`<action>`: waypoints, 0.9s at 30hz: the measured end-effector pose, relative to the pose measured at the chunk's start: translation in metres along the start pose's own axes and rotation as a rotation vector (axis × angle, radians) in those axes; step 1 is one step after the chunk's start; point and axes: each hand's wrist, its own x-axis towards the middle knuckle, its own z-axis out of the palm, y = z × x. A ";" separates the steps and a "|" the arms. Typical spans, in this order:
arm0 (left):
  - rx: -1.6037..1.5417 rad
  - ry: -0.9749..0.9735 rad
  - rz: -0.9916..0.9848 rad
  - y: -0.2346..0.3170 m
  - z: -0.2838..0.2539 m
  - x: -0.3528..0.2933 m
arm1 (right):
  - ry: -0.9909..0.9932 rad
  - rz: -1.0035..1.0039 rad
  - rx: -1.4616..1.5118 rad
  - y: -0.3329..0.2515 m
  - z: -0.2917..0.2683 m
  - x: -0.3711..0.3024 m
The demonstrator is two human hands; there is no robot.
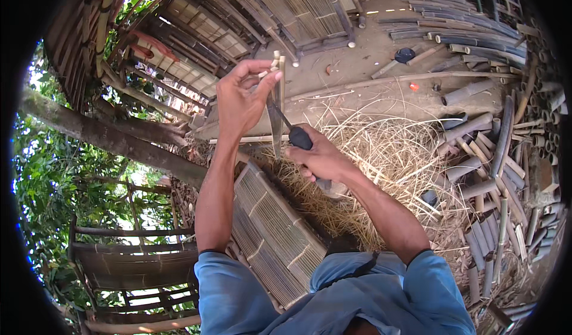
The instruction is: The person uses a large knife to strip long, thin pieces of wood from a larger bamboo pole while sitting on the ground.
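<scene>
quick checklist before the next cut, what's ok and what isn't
1. Left hand has the strip pinched near its top: ok.
2. Right hand closed around the knife by its dark handle: ok.
3. Left hand guarded by a glove: not ok, it is bare.
4. Left fingertips above the blade: ok in this view, though close.
5. Blade edge seated in the strip: cannot tell, they overlap here.
6. Ground ahead free of shavings: not ok, a loose pile lies there.
</scene>
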 end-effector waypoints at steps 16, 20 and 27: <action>0.039 0.141 0.249 -0.032 -0.070 0.011 | 0.095 0.037 -0.611 0.060 0.022 0.086; 0.025 0.163 0.315 -0.037 -0.104 0.014 | 0.066 0.107 -0.505 0.124 0.032 0.140; 0.086 0.324 0.303 -0.061 -0.179 0.016 | 0.028 -0.128 -0.517 0.120 0.096 0.203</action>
